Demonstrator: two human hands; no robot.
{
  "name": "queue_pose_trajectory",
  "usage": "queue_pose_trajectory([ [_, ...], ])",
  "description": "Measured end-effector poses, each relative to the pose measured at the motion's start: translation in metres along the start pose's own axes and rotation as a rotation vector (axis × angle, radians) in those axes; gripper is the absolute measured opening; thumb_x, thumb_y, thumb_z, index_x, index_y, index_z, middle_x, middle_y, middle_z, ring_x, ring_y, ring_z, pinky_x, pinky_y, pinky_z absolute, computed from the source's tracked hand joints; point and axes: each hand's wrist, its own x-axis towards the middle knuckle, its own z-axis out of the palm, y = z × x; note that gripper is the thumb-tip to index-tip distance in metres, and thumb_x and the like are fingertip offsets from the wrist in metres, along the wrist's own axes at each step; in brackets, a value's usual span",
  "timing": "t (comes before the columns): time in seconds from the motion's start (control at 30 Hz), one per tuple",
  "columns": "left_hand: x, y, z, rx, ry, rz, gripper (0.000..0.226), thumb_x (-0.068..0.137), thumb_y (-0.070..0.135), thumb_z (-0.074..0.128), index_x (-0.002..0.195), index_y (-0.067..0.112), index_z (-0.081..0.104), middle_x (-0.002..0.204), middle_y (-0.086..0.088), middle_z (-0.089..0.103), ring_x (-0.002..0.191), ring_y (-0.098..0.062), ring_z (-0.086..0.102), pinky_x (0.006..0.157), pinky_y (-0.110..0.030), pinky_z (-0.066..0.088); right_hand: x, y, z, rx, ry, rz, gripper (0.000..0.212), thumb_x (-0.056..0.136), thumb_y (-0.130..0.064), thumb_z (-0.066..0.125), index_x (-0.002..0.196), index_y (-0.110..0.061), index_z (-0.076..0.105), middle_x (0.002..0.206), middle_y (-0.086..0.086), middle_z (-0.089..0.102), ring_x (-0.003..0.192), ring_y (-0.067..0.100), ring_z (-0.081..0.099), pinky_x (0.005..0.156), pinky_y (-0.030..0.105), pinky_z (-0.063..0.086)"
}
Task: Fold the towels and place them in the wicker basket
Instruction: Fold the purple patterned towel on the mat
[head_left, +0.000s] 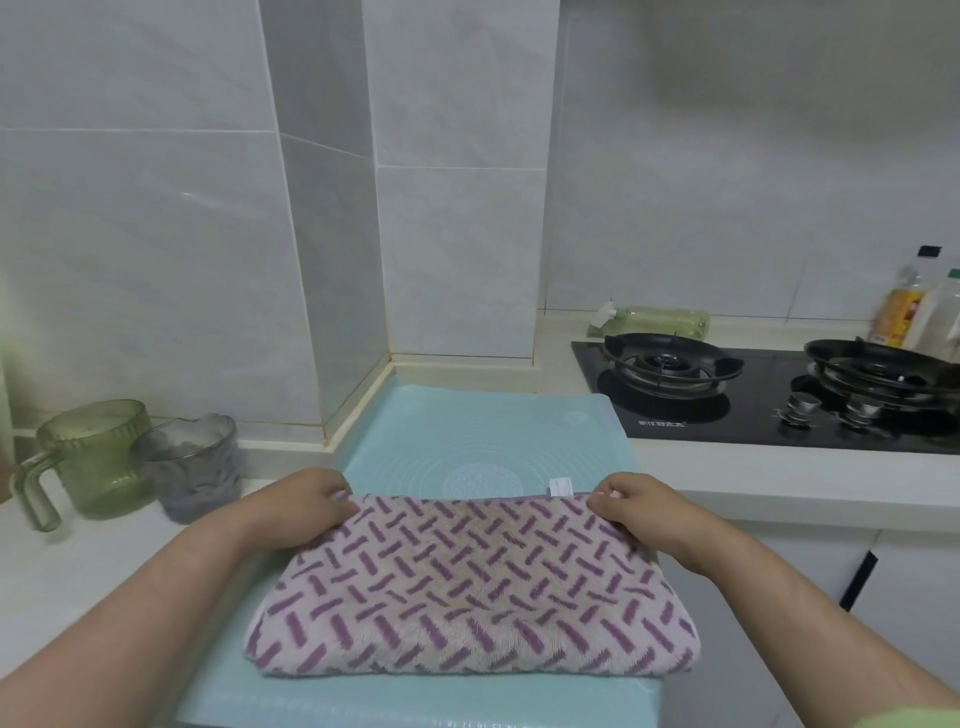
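A pink towel (467, 587) with a purple herringbone pattern lies folded on a light blue mat (488, 436) on the counter. A small white label sticks out at its far edge. My left hand (306, 504) pinches the towel's far left corner. My right hand (639, 509) pinches the far right corner. Both hands rest on the far edge with fingers closed on the cloth. No wicker basket is in view.
A green glass mug (93, 457) and a grey glass cup (192, 467) stand at the left on the counter. A black gas hob (779, 395) with two burners is at the right, with bottles (914, 306) behind it. A tiled wall column stands straight ahead.
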Motion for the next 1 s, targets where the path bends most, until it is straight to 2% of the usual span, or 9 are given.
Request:
queue_pose_trajectory([
  [0.1, -0.004, 0.000, 0.000, -0.135, 0.041, 0.003, 0.021, 0.099, 0.030, 0.049, 0.084, 0.016, 0.056, 0.080, 0.001, 0.059, 0.070, -0.013, 0.053, 0.066, -0.027, 0.039, 0.000, 0.000, 0.000, 0.037, 0.039, -0.012, 0.025, 0.099, -0.031, 0.050, 0.095, -0.009, 0.061, 0.084, 0.002, 0.060, 0.073, 0.014, 0.052, 0.068, 0.028, 0.040],
  [0.27, -0.011, -0.005, 0.000, -0.666, 0.146, -0.098, 0.025, 0.101, 0.026, 0.047, 0.092, 0.011, 0.065, 0.084, -0.010, 0.072, 0.077, -0.025, 0.067, 0.071, -0.032, 0.047, 0.004, -0.011, 0.006, 0.158, 0.203, -0.046, 0.026, 0.101, -0.031, 0.046, 0.094, -0.013, 0.063, 0.088, 0.004, 0.065, 0.073, 0.017, 0.058, 0.064, 0.028, 0.046],
  [0.47, 0.002, -0.011, 0.016, -0.065, 0.319, -0.246, 0.031, 0.098, 0.027, 0.044, 0.082, 0.006, 0.061, 0.080, -0.011, 0.064, 0.075, -0.024, 0.059, 0.066, -0.031, 0.044, 0.030, -0.026, 0.022, -0.161, 0.243, -0.041, 0.030, 0.099, -0.028, 0.049, 0.083, -0.005, 0.061, 0.083, 0.005, 0.062, 0.076, 0.019, 0.054, 0.064, 0.030, 0.038],
  [0.6, 0.005, -0.012, 0.019, 0.018, 0.328, -0.236, 0.021, 0.097, 0.030, 0.045, 0.087, 0.013, 0.053, 0.082, -0.004, 0.061, 0.074, -0.018, 0.057, 0.059, -0.029, 0.040, 0.038, -0.023, 0.024, -0.148, 0.241, 0.008, 0.030, 0.098, -0.026, 0.052, 0.086, -0.002, 0.065, 0.084, 0.008, 0.063, 0.077, 0.020, 0.055, 0.064, 0.029, 0.039],
  [0.73, -0.011, -0.004, 0.015, 0.162, 0.415, -0.209, 0.025, 0.098, 0.040, 0.044, 0.087, 0.017, 0.048, 0.082, 0.000, 0.058, 0.073, -0.016, 0.054, 0.059, -0.032, 0.041, 0.028, -0.024, 0.023, -0.090, 0.292, 0.043, 0.031, 0.095, -0.032, 0.051, 0.072, -0.011, 0.050, 0.066, 0.002, 0.050, 0.061, 0.017, 0.046, 0.058, 0.030, 0.034],
  [0.8, -0.031, 0.005, 0.010, 0.257, 0.501, -0.143, 0.032, 0.099, 0.045, 0.040, 0.109, 0.018, 0.055, 0.103, -0.001, 0.063, 0.089, -0.020, 0.060, 0.069, -0.034, 0.046, 0.016, -0.021, 0.018, -0.010, 0.276, 0.107, 0.036, 0.095, -0.037, 0.046, 0.070, -0.011, 0.053, 0.060, 0.002, 0.053, 0.055, 0.018, 0.048, 0.057, 0.029, 0.038],
  [0.87, -0.057, 0.022, 0.009, 0.158, 0.506, -0.009, 0.042, 0.099, 0.046, 0.039, 0.134, 0.026, 0.051, 0.134, 0.003, 0.058, 0.116, -0.018, 0.057, 0.092, -0.035, 0.046, -0.005, -0.017, 0.014, -0.003, 0.232, 0.177, 0.036, 0.096, -0.036, 0.043, 0.075, -0.010, 0.056, 0.063, 0.003, 0.058, 0.055, 0.018, 0.052, 0.057, 0.028, 0.039],
  [0.93, -0.081, 0.042, 0.021, 0.098, 0.389, 0.141, 0.047, 0.100, 0.047, 0.036, 0.145, 0.034, 0.039, 0.152, 0.011, 0.039, 0.138, -0.012, 0.038, 0.112, -0.032, 0.031, -0.032, -0.019, 0.018, -0.172, 0.250, 0.181, 0.029, 0.096, -0.036, 0.041, 0.090, -0.011, 0.054, 0.079, 0.004, 0.063, 0.068, 0.020, 0.058, 0.061, 0.029, 0.042],
  [1.0, -0.091, 0.053, 0.041, 0.185, 0.253, 0.205, 0.052, 0.101, 0.049, 0.029, 0.152, 0.034, 0.026, 0.161, 0.011, 0.019, 0.148, -0.008, 0.016, 0.121, -0.032, 0.011, -0.054, -0.024, 0.033, -0.449, 0.359, 0.034, 0.033, 0.097, -0.042, 0.036, 0.114, -0.017, 0.050, 0.108, 0.005, 0.061, 0.095, 0.025, 0.059, 0.079, 0.035, 0.047],
])
